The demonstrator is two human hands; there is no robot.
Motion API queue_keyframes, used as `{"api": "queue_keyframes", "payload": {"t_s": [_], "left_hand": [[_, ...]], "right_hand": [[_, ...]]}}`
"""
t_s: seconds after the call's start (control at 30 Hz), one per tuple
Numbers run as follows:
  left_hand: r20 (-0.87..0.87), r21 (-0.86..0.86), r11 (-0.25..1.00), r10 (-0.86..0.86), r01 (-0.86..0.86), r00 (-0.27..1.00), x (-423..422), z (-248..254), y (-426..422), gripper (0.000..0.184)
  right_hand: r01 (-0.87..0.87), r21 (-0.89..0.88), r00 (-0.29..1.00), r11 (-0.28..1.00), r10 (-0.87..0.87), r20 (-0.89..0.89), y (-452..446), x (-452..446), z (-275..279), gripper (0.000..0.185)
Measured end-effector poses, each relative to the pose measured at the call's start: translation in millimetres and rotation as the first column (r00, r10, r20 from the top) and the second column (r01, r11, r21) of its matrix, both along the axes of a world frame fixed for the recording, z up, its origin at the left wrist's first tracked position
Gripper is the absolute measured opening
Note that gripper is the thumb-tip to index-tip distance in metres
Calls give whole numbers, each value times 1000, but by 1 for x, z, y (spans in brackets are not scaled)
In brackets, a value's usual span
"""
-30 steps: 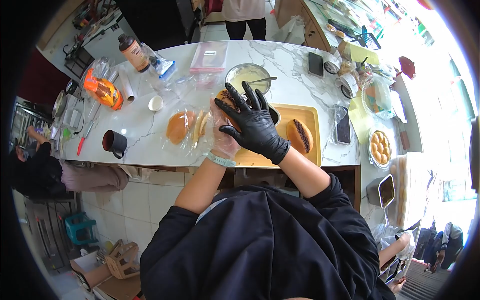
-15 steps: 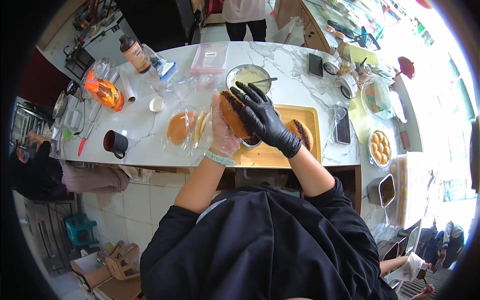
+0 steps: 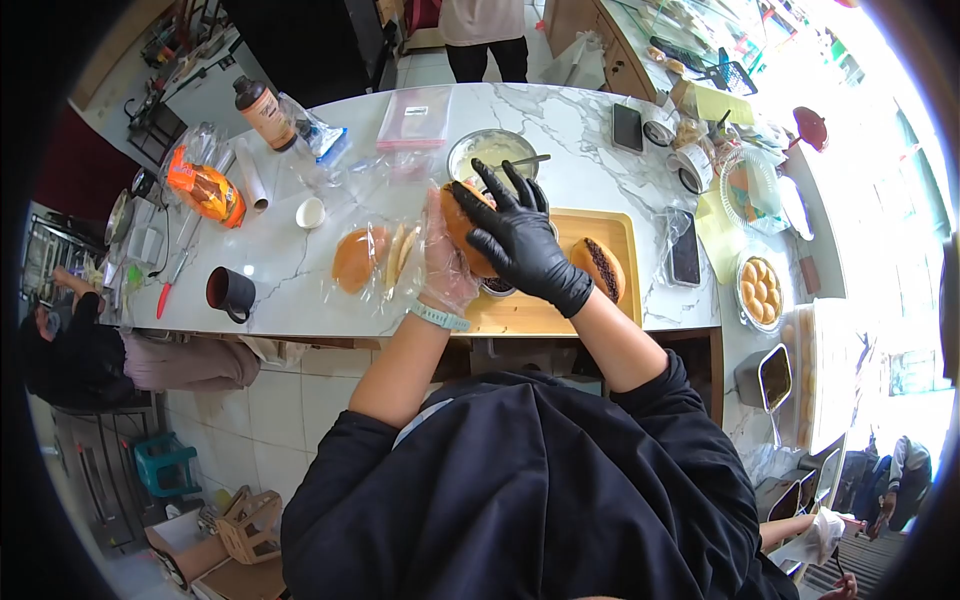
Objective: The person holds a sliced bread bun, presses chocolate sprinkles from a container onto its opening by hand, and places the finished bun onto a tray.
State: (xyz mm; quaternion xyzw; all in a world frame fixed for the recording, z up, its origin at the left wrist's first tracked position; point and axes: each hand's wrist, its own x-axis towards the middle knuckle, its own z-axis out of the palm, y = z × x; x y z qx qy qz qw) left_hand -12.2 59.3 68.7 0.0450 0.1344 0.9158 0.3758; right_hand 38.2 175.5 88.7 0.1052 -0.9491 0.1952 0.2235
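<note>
My left hand (image 3: 447,262), in a clear plastic glove, holds a bun (image 3: 462,222) above the left side of a wooden tray (image 3: 626,232). The bun stands on edge, tilted. My right hand (image 3: 527,240), in a black glove, lies over the bun's right face with its fingers spread, hiding most of that face. A second bun (image 3: 598,268), with dark sprinkles along its middle, rests on the tray. Beneath my hands is a bowl of dark sprinkles (image 3: 497,287), partly hidden. Behind them stands a metal bowl (image 3: 490,140) of pale cream with a utensil (image 3: 530,159) in it.
Bagged buns (image 3: 360,260) lie left of my hands. A dark mug (image 3: 231,292), a red-handled knife (image 3: 170,287), a brown bottle (image 3: 265,115) and an orange package (image 3: 205,190) are further left. Phones (image 3: 683,248) lie on the right. Other people are around the counter.
My right hand has turned over the bun and its fingers have spread wider. The dark sprinkles on the held bun, visible before, are now mostly covered.
</note>
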Motion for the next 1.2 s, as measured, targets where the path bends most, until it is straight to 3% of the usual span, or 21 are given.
{"api": "queue_keyframes", "payload": {"t_s": [0.1,0.2,0.33,0.43,0.47,0.53,0.57,0.67,0.8,0.9,1.0,1.03,1.2], "left_hand": [[-22,-28,998,52,-53,998,4,6,2,54],[-53,-92,987,127,-132,990,2,0,6,52],[-75,-156,971,172,-182,982,0,-5,6,52],[-69,-147,978,140,-148,988,-3,-4,4,53],[-43,-124,986,104,-108,994,-3,-1,2,54],[-29,-101,993,62,-64,998,-5,-2,-1,56],[-41,-103,993,54,-58,998,-7,-7,-3,57],[-27,-162,984,72,-75,997,-9,-6,-2,57],[-61,-180,979,84,-93,995,-9,-2,-5,53],[-39,-129,990,55,-60,998,-12,-4,-5,50],[18,-56,998,20,-19,1000,-12,1,-5,49],[13,-57,998,23,-22,1000,-10,4,-4,49],[-24,-66,997,32,-33,999,-10,2,-3,49]], "right_hand": [[-14,-55,1000,998,13,-13,4,-9,7,61],[14,112,997,994,-5,-77,-5,-12,17,61],[41,163,996,986,-27,-89,-9,-8,15,62],[40,-17,997,999,-41,-70,-6,-6,14,47],[-22,-212,999,977,12,-45,-1,-7,13,42],[-121,-572,991,811,127,-28,9,-11,19,32],[-70,-618,998,783,59,-38,10,-9,22,23],[100,-481,989,871,-34,144,24,-1,29,21],[79,-506,995,859,-41,86,23,4,25,17],[64,-483,997,874,-36,66,17,-2,11,24],[-24,-229,991,973,-7,-133,8,-2,4,39],[-41,-158,999,987,37,-27,8,-1,2,50],[-25,-47,999,999,24,-24,0,0,-2,50]]}}
